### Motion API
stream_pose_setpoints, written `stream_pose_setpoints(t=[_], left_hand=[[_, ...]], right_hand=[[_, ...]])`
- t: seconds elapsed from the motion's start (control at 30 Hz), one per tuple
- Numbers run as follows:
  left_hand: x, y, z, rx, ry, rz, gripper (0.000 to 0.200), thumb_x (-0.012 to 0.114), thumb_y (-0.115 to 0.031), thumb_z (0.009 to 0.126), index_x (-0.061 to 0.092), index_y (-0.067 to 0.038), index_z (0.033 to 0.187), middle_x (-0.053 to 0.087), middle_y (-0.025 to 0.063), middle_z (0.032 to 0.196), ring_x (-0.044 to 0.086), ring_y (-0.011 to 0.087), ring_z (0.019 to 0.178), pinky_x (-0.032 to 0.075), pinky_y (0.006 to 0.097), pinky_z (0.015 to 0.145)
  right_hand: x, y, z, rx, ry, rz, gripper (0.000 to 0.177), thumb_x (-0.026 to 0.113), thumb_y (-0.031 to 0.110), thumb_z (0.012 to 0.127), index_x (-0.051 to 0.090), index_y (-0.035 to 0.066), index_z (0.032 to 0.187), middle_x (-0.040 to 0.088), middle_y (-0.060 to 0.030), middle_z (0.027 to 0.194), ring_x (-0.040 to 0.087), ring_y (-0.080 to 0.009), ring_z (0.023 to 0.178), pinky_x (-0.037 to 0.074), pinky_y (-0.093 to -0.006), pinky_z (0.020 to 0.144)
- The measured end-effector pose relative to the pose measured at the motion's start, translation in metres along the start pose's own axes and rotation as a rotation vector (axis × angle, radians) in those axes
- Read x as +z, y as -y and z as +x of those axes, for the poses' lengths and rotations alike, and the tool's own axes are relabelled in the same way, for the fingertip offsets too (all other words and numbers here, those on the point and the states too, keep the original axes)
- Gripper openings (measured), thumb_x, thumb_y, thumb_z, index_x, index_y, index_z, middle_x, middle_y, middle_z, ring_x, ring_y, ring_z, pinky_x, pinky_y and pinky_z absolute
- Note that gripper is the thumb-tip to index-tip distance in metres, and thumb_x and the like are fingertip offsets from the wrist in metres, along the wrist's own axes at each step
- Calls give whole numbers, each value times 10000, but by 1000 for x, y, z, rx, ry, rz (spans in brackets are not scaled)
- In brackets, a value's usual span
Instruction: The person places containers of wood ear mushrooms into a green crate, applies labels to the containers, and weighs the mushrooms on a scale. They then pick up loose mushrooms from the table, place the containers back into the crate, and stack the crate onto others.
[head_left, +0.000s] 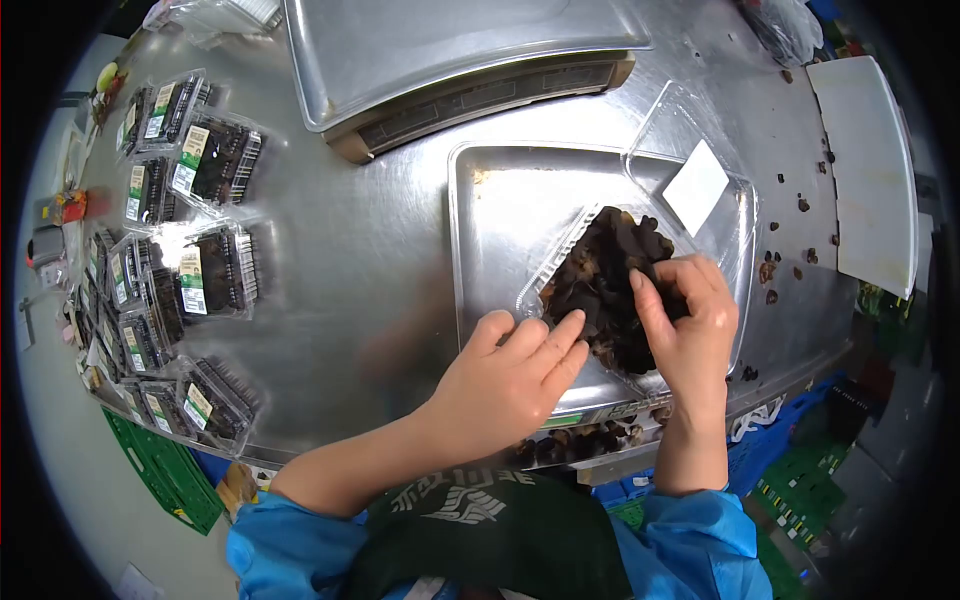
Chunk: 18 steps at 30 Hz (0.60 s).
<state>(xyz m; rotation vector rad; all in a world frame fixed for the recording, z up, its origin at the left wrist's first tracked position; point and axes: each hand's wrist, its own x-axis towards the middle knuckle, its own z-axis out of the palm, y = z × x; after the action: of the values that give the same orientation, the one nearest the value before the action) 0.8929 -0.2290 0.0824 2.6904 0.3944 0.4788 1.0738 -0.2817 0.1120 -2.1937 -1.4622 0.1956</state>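
Dark brown wood ear mushrooms are heaped in an opened clear plastic clamshell box, tilted within a shallow metal tray. Its transparent lid is folded back over the tray's far right edge, with a white label on it. My left hand rests against the near left of the heap, fingers stretched out and the index fingertip on the mushrooms. On the right side, my right hand pinches mushrooms between thumb and fingers; its fingertips are partly hidden.
A weighing scale with a steel pan stands behind the tray. Filled, labelled clamshell packs are stacked at the left. Mushroom scraps lie beside a white box at right. Green crates sit below the table edge.
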Motion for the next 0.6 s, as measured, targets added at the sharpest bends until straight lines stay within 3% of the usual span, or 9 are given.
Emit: stream_pose_setpoints(t=[0.17,0.23,0.37,0.47,0.6], left_hand=[[-6,2,6,4,-31,-116,314,641,-218,680,601,-77,957,562,76,1093,466,131,733,304,311,718],[-13,4,14,-150,-20,-71,356,642,-227,682,589,-75,1000,559,87,1099,458,133,720,312,318,713],[-3,-3,8,-78,91,-1,372,627,-204,698,577,-60,1038,548,108,1125,450,124,644,328,292,676],[1,-12,1,12,109,-112,358,585,-154,736,558,-33,1072,517,139,1182,435,105,521,331,235,602],[-7,-13,4,-17,176,-120,354,596,-165,736,564,-44,1067,537,115,1157,477,110,574,338,245,614]], right_hand=[[0,-5,-2,9,0,53,138,696,54,656,565,22,687,540,-83,687,504,-247,658,401,-325,589],[-1,-7,-3,-8,-1,72,141,699,53,653,567,21,692,540,-82,696,502,-244,669,402,-321,599],[-1,-12,-7,-36,39,73,149,708,58,646,573,22,698,552,-78,717,508,-241,687,409,-314,616],[0,-15,-9,-13,43,100,155,714,65,642,579,23,705,566,-77,736,519,-242,695,415,-307,620],[-7,-18,-8,-69,96,184,118,683,36,669,586,6,731,591,-96,776,547,-229,716,430,-292,640]])
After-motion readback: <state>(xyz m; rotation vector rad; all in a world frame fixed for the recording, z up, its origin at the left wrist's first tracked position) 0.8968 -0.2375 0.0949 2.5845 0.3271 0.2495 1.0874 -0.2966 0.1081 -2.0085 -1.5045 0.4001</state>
